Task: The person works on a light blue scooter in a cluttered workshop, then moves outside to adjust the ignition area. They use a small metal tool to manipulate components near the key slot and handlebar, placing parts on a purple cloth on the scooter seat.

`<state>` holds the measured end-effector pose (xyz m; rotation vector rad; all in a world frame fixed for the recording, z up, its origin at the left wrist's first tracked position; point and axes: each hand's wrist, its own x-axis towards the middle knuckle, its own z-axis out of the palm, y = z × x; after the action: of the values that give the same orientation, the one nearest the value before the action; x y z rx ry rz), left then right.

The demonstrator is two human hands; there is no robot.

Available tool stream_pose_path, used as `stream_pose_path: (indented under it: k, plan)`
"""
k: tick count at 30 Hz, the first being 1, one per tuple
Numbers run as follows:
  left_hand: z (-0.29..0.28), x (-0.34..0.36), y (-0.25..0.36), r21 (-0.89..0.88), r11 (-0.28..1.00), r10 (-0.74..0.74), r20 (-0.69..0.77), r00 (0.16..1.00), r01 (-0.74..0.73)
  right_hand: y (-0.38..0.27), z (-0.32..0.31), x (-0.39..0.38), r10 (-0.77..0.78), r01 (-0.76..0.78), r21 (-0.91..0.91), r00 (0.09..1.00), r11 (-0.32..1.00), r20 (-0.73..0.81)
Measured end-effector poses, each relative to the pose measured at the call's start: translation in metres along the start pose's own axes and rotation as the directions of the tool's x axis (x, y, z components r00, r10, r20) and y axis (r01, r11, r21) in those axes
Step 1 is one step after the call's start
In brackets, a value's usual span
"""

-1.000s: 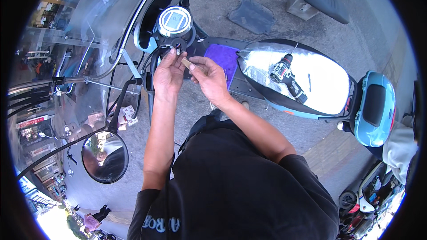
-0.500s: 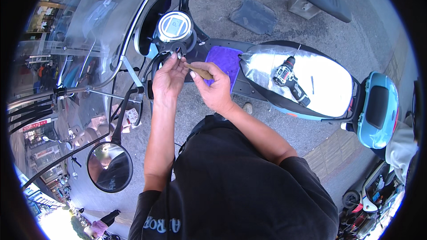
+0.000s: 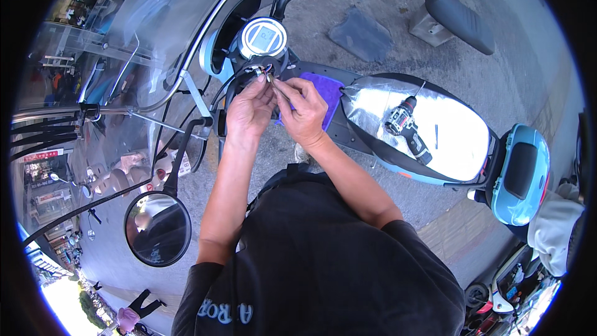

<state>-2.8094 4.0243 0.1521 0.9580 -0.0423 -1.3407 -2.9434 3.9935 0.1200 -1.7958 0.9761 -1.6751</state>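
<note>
Close below the round lit dashboard display (image 3: 263, 37) of the scooter, my two hands meet at a small bundle of wires (image 3: 268, 70). My left hand (image 3: 250, 112) is palm up, its thumb and fingers pinched on the wires. A small shiny piece shows at its fingertips, too small to name. My right hand (image 3: 305, 107) comes in from the right, thumb and forefinger pressed together beside the left fingertips. What the right fingers hold is hidden behind them.
A cordless drill (image 3: 407, 129) lies on the silver-covered scooter seat (image 3: 457, 149), beside a thin dark rod (image 3: 436, 137). On the footboard is a purple mat (image 3: 324, 90). A clear windshield (image 3: 149, 31) and round mirror (image 3: 158, 229) stand left. A removed seat (image 3: 459, 18) sits beyond.
My right hand has closed in on the left fingertips, and the flat brown piece it held no longer shows. The view has shifted, so the scooter sits slightly lower in it.
</note>
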Motion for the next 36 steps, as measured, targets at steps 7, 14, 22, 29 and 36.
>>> stream_pose_path:
  k: [7,14,22,29,36]
  plan:
    - [0.003,0.001,0.000,0.052,0.999,0.011,-0.036,0.999,-0.009,0.001,0.007,-0.003,0.086,-0.086,0.023,0.996,0.996,0.004]
    - [0.008,-0.004,-0.011,0.170,0.972,0.167,-0.030,0.985,-0.160,-0.001,0.008,-0.003,0.060,-0.060,0.038,0.998,0.997,0.004]
    - [0.010,0.001,-0.007,0.166,0.943,0.289,0.030,0.957,-0.290,-0.007,0.022,0.009,-0.013,0.013,-0.029,1.000,0.999,-0.008]
    - [0.010,0.001,-0.002,0.184,0.961,0.214,-0.022,0.976,-0.207,-0.009,0.017,0.013,-0.007,0.008,-0.032,0.999,0.999,0.039]
    - [0.010,0.000,-0.004,0.105,0.978,0.180,0.001,0.984,-0.180,-0.008,0.018,0.013,-0.028,0.030,-0.040,0.999,0.999,0.042]
